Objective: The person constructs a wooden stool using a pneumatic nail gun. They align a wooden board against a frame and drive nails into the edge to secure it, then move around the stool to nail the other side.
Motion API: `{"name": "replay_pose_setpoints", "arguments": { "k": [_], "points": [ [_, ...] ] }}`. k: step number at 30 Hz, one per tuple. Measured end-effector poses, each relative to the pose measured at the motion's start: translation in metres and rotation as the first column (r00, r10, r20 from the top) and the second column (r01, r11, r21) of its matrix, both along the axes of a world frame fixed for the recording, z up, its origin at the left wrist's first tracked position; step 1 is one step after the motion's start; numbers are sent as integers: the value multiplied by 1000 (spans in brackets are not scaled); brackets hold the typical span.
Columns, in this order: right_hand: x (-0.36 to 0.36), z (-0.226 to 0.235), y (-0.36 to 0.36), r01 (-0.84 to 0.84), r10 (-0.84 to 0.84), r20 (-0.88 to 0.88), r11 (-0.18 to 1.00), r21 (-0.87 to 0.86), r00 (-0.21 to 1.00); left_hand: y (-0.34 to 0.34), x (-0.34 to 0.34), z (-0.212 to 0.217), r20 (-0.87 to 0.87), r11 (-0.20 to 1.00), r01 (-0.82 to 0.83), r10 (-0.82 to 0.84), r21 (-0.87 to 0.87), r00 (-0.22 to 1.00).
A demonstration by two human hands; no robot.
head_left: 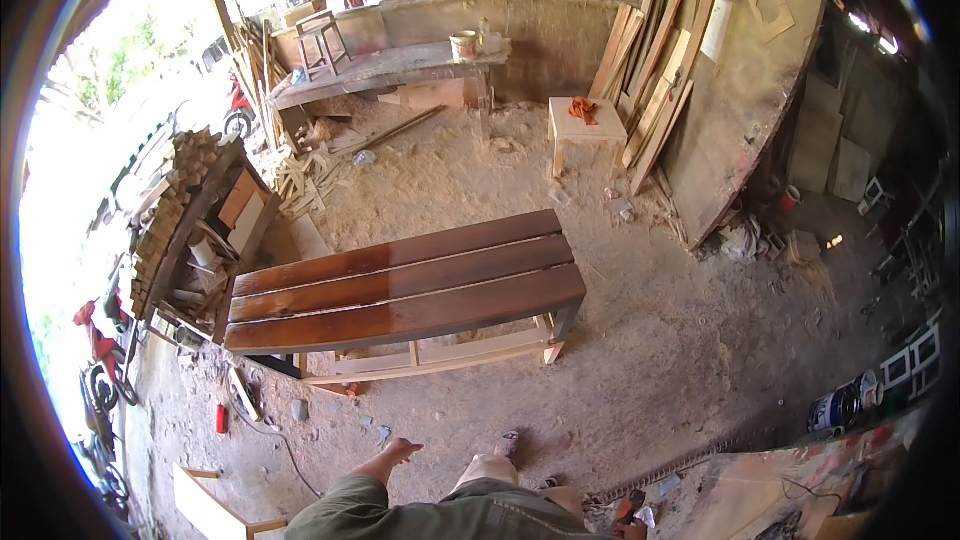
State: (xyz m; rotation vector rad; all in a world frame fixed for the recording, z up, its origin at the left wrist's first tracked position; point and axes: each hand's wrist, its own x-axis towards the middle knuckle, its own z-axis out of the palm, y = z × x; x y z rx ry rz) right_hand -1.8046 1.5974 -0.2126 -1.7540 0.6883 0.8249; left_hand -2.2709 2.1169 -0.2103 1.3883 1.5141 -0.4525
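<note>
My left hand (403, 450) is held out over the floor, fingers loosely stretched, with nothing in it. At the lower edge only a sliver of my right hand (632, 531) shows, against a red and black tool (628, 507) that it seems to grip; the tool's kind is unclear. Ahead of me stands a long wooden bench (460, 285) with three dark brown slats on top. Its left part looks wet and glossy, the right part duller and greyer. A pale wooden frame is visible under the slats.
A cable lies on the floor near a red can (221, 419). A pale wooden frame (215, 505) stands at the lower left, stacked wood offcuts (170, 210) beyond. Behind are a small table (588, 125) with an orange cloth and a long workbench (390, 68). Paint buckets (835, 408) stand right.
</note>
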Motion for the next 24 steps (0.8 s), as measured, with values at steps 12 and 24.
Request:
{"name": "replay_pose_setpoints", "arguments": {
  "k": [12,24],
  "points": [
    [-20,-161,-194,-412,431,-154,900,141,889,-33,211,-39,253,944,152,-230,292,940],
    [125,-332,-127,-412,456,45,838,-357,889,-214,305,-76,89,682,597,-687,423,721]
  ]
}}
